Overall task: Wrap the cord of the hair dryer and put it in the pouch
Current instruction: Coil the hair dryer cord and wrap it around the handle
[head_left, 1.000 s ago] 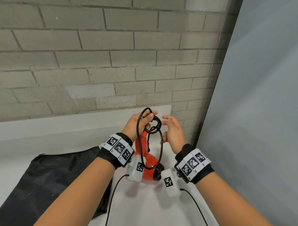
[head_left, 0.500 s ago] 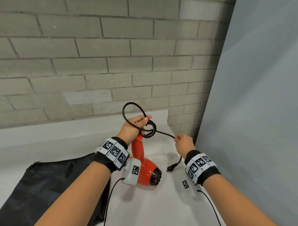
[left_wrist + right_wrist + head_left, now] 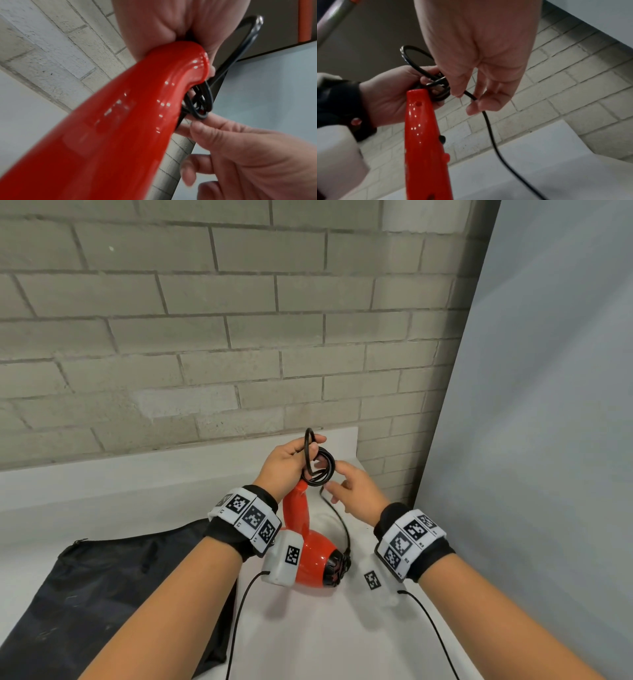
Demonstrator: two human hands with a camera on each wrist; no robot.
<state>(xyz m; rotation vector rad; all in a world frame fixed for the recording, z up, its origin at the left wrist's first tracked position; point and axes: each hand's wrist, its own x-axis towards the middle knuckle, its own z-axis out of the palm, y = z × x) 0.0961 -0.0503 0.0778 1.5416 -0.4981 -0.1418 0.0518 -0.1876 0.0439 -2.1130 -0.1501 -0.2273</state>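
Observation:
The red hair dryer (image 3: 308, 553) stands nozzle-down on the white table (image 3: 342, 628), handle up. My left hand (image 3: 291, 463) grips the top of the handle (image 3: 120, 128) together with a few small loops of the black cord (image 3: 320, 465). My right hand (image 3: 342, 487) is just right of the loops and pinches the cord (image 3: 491, 135) between thumb and fingers. From the pinch the cord hangs down to the dryer's nozzle. The black pouch (image 3: 102, 587) lies flat on the table at the left, its zipper edge towards the wall.
A grey brick wall (image 3: 205, 337) rises right behind the table. A pale grey panel (image 3: 531, 440) closes off the right side, past the table's right edge. Thin black cables (image 3: 431, 628) run from both wrist cameras down along my forearms.
My right hand, which had drawn the cord out taut to the right, has come back up to the loops at my left hand. The big loop above my left hand has shrunk.

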